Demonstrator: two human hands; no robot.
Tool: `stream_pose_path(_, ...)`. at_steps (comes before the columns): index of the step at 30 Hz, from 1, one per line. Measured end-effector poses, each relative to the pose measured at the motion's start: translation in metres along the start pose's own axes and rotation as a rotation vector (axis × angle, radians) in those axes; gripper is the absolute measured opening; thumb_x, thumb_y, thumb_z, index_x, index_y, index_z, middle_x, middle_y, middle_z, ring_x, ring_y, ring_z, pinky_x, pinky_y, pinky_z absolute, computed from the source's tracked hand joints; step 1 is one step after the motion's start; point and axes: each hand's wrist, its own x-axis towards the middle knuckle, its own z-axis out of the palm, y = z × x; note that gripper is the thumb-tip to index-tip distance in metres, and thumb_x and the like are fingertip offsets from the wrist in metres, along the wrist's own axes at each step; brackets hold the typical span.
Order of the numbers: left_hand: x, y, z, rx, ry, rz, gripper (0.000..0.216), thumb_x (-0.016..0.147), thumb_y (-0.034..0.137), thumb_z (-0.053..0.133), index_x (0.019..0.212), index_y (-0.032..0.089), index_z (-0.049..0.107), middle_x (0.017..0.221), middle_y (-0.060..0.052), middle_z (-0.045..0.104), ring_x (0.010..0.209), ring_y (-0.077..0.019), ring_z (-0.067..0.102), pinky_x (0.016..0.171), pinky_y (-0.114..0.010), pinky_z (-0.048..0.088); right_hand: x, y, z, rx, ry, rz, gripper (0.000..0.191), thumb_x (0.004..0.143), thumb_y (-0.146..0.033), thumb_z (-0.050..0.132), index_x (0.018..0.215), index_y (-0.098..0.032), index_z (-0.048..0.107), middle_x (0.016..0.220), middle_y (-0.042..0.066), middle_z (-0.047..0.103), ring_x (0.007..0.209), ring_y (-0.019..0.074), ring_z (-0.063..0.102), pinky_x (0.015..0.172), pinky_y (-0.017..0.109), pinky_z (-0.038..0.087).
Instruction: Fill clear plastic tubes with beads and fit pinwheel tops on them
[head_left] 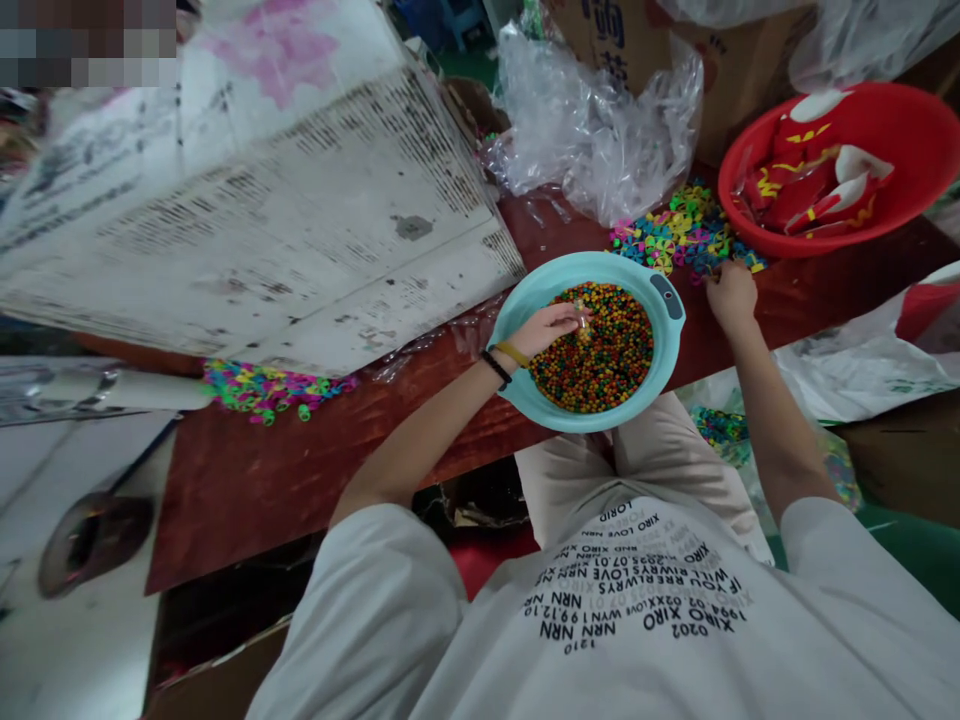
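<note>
A light blue basin point(517, 300) full of small multicoloured beads point(600, 360) rests at the front of the table. Over the beads, my left hand point(551, 328) is closed around a small clear piece point(583, 322), too small to name for certain. Right of the basin, my right hand point(733, 297) has its fingers pinched at the edge of a pile of small colourful plastic pieces point(675, 230). What those fingertips hold, if anything, cannot be made out.
A red basin point(915, 200) with red and white packets stands at the back right. Crumpled clear plastic bags point(592, 110) lie behind the pile. A large white carton point(262, 220) fills the left side, with more colourful pieces point(262, 388) by its base on the red-brown table point(247, 490).
</note>
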Motion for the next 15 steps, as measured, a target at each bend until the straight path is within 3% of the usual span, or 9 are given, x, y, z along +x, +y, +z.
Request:
stream_pose_path(2, -0.002, 0.003, 0.003, 0.377, 0.001, 0.024, 0.026, 0.102, 0.018, 0.055, 0.121, 0.013, 0.072, 0.125, -0.014, 0.077, 0.114, -0.0243, 0.070, 0.105, -0.044, 0.055, -0.001, -0.002, -0.002, -0.023, -0.005, -0.014, 0.027, 0.093, -0.020, 0.056, 0.115, -0.011, 0.071, 0.131, 0.027, 0.065, 0.112, 0.0389, 0.066, 0.099, 0.054, 0.054)
stream_pose_path(4, -0.004, 0.011, 0.010, 0.782, -0.093, 0.068, 0.025, 0.103, 0.012, 0.051, 0.113, 0.011, 0.075, 0.116, -0.017, 0.077, 0.112, -0.0275, 0.068, 0.099, -0.044, 0.055, -0.005, -0.004, -0.006, -0.043, -0.005, -0.029, 0.029, 0.091, -0.016, 0.056, 0.114, -0.011, 0.072, 0.132, 0.026, 0.065, 0.110, 0.0376, 0.066, 0.097, 0.051, 0.054)
stream_pose_path(7, -0.005, 0.027, 0.031, 1.048, -0.290, 0.131, 0.029, 0.102, 0.005, 0.048, 0.099, 0.007, 0.077, 0.108, -0.021, 0.076, 0.111, -0.0305, 0.066, 0.084, -0.039, 0.054, -0.015, -0.007, -0.011, -0.040, 0.023, -0.057, 0.028, 0.092, -0.018, 0.055, 0.111, -0.012, 0.076, 0.132, 0.024, 0.065, 0.107, 0.0357, 0.067, 0.097, 0.050, 0.055)
stream_pose_path(9, -0.004, 0.036, 0.048, 1.042, -0.373, 0.199, 0.030, 0.101, 0.003, 0.048, 0.099, 0.010, 0.077, 0.109, -0.020, 0.076, 0.110, -0.0288, 0.066, 0.082, -0.037, 0.053, -0.024, -0.008, -0.013, 0.002, 0.061, -0.081, 0.028, 0.093, -0.022, 0.055, 0.108, -0.013, 0.077, 0.130, 0.022, 0.067, 0.109, 0.0350, 0.067, 0.098, 0.050, 0.055)
stream_pose_path(11, 0.000, 0.041, 0.061, 0.981, -0.429, 0.268, 0.030, 0.099, 0.002, 0.050, 0.102, 0.014, 0.078, 0.113, -0.016, 0.077, 0.110, -0.0258, 0.067, 0.091, -0.037, 0.053, -0.032, -0.008, -0.016, 0.080, 0.122, -0.107, 0.028, 0.095, -0.024, 0.055, 0.107, -0.014, 0.078, 0.126, 0.021, 0.069, 0.110, 0.0341, 0.067, 0.100, 0.050, 0.055)
stream_pose_path(15, 0.010, 0.038, 0.067, 0.545, -0.478, 0.268, 0.027, 0.095, 0.005, 0.060, 0.111, 0.018, 0.077, 0.119, -0.009, 0.079, 0.111, -0.0213, 0.070, 0.106, -0.034, 0.050, -0.047, -0.008, -0.025, 0.283, 0.225, -0.156, 0.027, 0.097, -0.033, 0.057, 0.103, -0.017, 0.078, 0.108, 0.018, 0.074, 0.101, 0.0322, 0.069, 0.097, 0.050, 0.057)
